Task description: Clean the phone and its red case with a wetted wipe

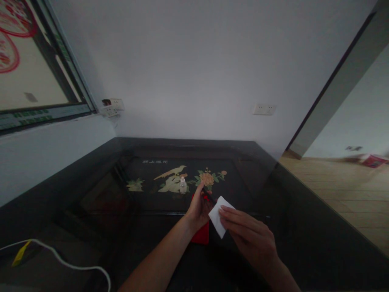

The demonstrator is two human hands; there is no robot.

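My left hand [199, 209] is closed around a red object [202, 235], which shows below the palm and beside the fingers; what it is I cannot make out. My right hand [246, 233] pinches a small white cloth or paper [218, 217] and presses it against the red object. Both hands hover over a dark glass-topped table [288, 211] with an inlaid bird and flower picture [173, 180]. A small clear dropper bottle [182, 185] stands upright on the table just beyond my left hand.
A white cable [75, 265] with a yellow tag [20, 253] lies at the table's near left. The wall behind has sockets [264, 109]. A window [33, 77] is at the left. A doorway opens onto a wooden floor [340, 182] at the right.
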